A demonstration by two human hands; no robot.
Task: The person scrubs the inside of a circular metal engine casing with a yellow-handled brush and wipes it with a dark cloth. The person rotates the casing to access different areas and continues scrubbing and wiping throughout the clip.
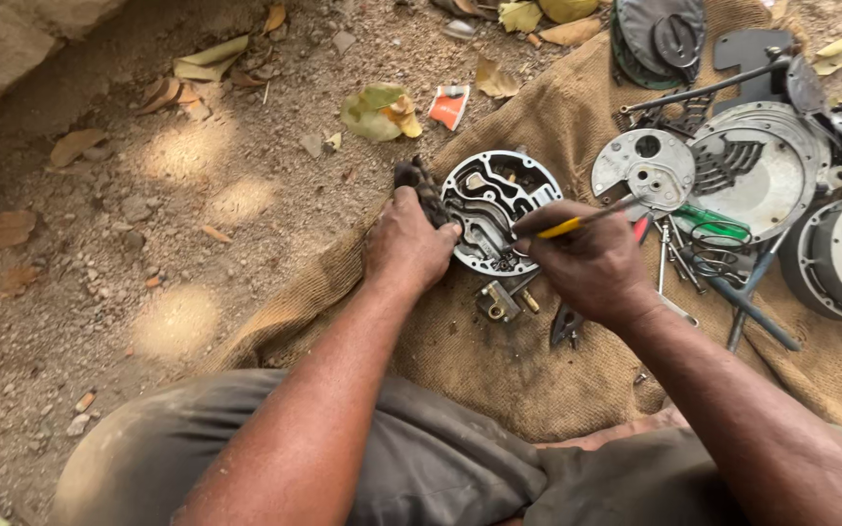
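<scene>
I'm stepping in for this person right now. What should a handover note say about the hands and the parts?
Left hand steadies the round metal plate on the burlap sack, fingers on a dark part at its edge. Right hand holds a yellow-handled tool, tip at the plate. Small brass fitting lies just below. Other discs, housings and tools lie loose to the right. Plate work unfinished; nothing reassembled.

L hand: steadies round plate on burlap.
R hand: holds yellow tool, tip at plate.
</scene>
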